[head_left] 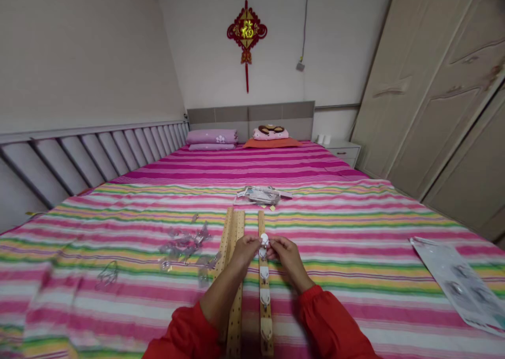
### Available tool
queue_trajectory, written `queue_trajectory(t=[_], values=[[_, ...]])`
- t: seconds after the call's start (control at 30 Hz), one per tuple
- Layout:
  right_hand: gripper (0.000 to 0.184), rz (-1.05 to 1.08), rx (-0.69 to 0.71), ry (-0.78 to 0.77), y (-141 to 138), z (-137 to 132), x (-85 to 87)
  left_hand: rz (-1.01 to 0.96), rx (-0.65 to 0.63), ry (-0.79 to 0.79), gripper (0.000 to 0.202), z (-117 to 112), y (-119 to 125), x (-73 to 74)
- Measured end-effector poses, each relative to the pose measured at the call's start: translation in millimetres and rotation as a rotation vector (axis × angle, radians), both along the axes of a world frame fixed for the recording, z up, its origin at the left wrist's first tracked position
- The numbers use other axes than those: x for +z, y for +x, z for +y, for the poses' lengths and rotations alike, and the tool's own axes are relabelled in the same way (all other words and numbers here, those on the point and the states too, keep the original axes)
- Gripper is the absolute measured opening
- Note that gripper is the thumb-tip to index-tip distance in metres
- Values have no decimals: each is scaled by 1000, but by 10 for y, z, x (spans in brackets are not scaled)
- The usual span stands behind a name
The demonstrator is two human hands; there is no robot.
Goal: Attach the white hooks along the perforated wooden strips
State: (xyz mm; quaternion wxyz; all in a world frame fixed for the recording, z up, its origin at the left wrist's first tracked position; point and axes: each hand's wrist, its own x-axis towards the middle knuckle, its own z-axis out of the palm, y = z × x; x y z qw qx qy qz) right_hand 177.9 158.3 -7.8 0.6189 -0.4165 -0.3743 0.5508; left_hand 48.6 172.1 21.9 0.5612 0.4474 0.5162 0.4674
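A small white hook point(264, 237) is pinched between my two hands, over the far part of a narrow perforated wooden strip point(261, 219). My left hand point(246, 248) grips its left side with closed fingertips. On the right side, the fingers of my right hand point(287, 251) are closed too, close against the hook. Nearer to me, several white hooks with metal loops, such as this one point(264, 297), sit in a row along the strip. A paler hook point(266, 328) is the closest. Two more perforated wooden strips point(235, 309) lie to the left, partly under my left forearm.
Crumpled clear plastic wrappers point(187, 243) lie left on the striped bedsheet point(355, 275), with a thin wire-like loop point(108, 274) beyond them. A clear plastic package point(260, 194) lies past the strips. Flat packaging point(460, 283) is at far right. A railing point(98, 156) edges the bed's left.
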Motion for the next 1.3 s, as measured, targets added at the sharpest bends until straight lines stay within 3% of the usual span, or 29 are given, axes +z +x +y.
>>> queue_trajectory(t=[0.27,0.37,0.53,0.67,0.77,0.9,0.97,1.03,1.13,1.2,1.3], values=[[40,-40,10,101,-68,-52,-37,-33,0,12,24,-60,-4,12],[39,-86,37,55,-84,-71,-23,156,-10,158,15,-101,-11,53],[34,-161,125,1,-54,-131,22,641,-18,481,5,-129,-108,88],[21,-240,163,-18,-21,-174,24,874,-152,668,8,-162,-194,145],[15,-290,102,14,-4,-207,52,1005,-274,741,8,-205,-220,240],[23,-478,-27,173,0,-263,154,1097,-418,772,12,-254,-226,386],[12,-478,1,168,-8,-285,197,1092,-430,778,10,-260,-233,430],[3,-329,60,56,-14,-298,215,1031,-392,782,8,-252,-243,438],[13,-114,113,-109,-1,-308,206,787,-247,752,18,-231,-244,379],[15,-50,110,-148,20,-319,194,561,-109,628,26,-225,-224,303],[13,77,103,-195,38,-344,183,225,0,294,25,-245,-162,169]])
